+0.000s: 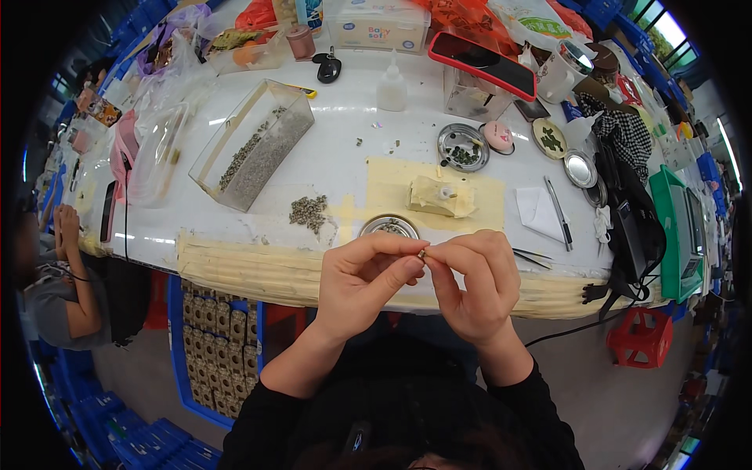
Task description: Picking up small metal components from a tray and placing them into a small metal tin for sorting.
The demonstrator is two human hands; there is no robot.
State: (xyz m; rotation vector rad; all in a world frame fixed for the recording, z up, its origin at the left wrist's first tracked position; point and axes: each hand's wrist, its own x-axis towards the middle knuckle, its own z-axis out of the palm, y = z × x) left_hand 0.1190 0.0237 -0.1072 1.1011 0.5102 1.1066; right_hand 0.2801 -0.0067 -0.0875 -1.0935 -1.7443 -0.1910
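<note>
Both my hands meet over the table's front edge around a tiny metallic piece (pixel 421 254), too small to name exactly. My left hand (pixel 364 278) pinches it between thumb and forefinger. From the other side, my right hand (pixel 479 286) grips it with thumb and fingertips, its other fingers curled. Just behind my left hand is a round metal tin (pixel 389 218), partly hidden, with small pieces inside. A loose pile of small metallic pieces (pixel 309 213) lies left of the tin. Behind my hands a tape-wrapped block (pixel 433 197) rests on a yellowish sheet (pixel 489 176).
A clear plastic bin (pixel 202 174) of small pieces stands at left. Behind the block are a round dish (pixel 479 160) and a white squeeze bottle (pixel 392 88). Tweezers (pixel 533 259), a pen (pixel 559 213) and a red-cased phone (pixel 484 66) lie rightward. Another person (pixel 74 313) sits left.
</note>
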